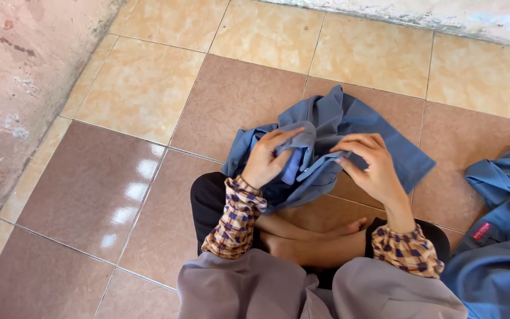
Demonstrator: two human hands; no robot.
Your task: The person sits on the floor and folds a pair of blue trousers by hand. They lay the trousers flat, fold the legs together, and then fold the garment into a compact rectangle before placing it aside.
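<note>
Blue shirt (349,133) bunched between left hand (268,159) and right hand (370,165).

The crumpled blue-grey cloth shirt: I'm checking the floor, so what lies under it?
Under the crumpled blue-grey cloth shirt lie glossy brown floor tiles, bare around its edges. Its near part rests over the person's black-trousered knee. The tile directly beneath is covered.

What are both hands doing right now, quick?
Left hand: closed on a fold of the blue shirt.
Right hand: fingers pinching the same shirt's edge.
</note>
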